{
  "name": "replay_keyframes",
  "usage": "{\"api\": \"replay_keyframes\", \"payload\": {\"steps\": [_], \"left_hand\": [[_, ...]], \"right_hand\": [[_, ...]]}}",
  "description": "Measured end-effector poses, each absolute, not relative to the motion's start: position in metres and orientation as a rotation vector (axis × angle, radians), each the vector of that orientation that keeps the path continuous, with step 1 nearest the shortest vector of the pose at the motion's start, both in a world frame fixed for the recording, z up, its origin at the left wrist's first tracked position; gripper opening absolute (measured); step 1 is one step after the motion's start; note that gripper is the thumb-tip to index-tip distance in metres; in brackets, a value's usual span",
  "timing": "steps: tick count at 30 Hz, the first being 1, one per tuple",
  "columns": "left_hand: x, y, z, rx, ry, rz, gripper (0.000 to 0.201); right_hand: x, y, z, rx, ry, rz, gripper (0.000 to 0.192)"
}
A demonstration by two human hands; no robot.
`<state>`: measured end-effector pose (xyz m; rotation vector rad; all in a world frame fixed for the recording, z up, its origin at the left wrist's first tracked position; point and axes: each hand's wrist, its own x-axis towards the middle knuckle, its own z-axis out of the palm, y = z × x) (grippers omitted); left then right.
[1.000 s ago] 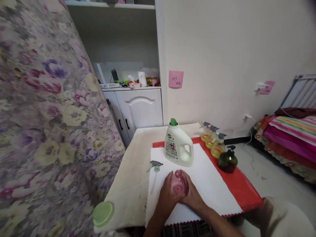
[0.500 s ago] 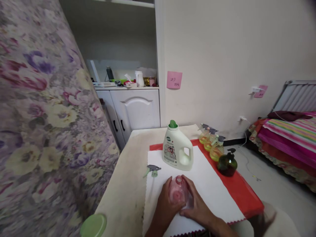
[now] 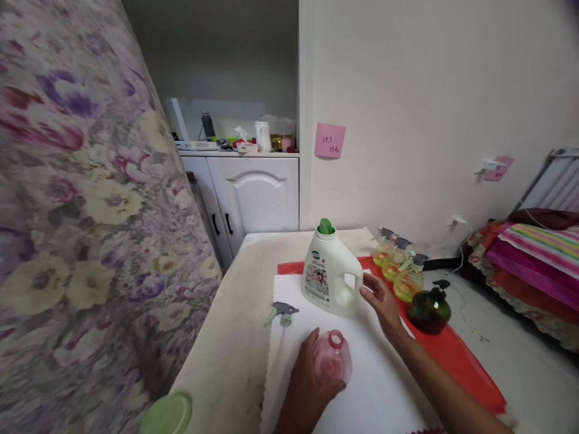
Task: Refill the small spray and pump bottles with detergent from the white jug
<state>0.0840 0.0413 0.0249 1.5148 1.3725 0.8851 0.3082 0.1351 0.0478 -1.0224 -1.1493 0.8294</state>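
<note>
My left hand (image 3: 312, 377) is wrapped round the left side of a clear pink bottle (image 3: 337, 361), which stands on a white sheet with its neck uncovered. My right hand (image 3: 382, 301) is beside the handle of a pale green detergent jug (image 3: 328, 274), fingers apart and thumb toward the handle; whether the fingertips touch it I cannot tell. Green plastic shows in the jug's mouth. A grey and green spray trigger head (image 3: 284, 313) lies on the sheet, left of the jug.
Several spray bottles (image 3: 408, 283) with yellow liquid stand along the red cloth (image 3: 470, 374) at right, near a dark green pump bottle (image 3: 429, 311). A round green lid (image 3: 166, 415) is at the lower left. A floral curtain (image 3: 99, 241) hangs at left.
My right hand has let go of the pink bottle and moved up and right to the jug's handle. My left hand stays on the bottle. The view has shifted slightly.
</note>
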Motion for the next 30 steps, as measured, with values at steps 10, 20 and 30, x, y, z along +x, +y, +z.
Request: {"api": "replay_keyframes", "payload": {"steps": [10, 20, 30], "left_hand": [[0.089, 0.049, 0.013, 1.502, 1.262, 0.937, 0.098], [0.088, 0.052, 0.016, 1.497, 1.308, 0.816, 0.108], [0.087, 0.046, 0.023, 1.508, 1.241, 0.908, 0.098]], "right_hand": [[0.304, 0.183, 0.061, -1.080, -1.339, 0.852, 0.033], [0.293, 0.200, 0.067, -1.096, -1.398, 0.865, 0.043], [0.291, 0.177, 0.118, -1.158, -1.418, 0.736, 0.040]]}}
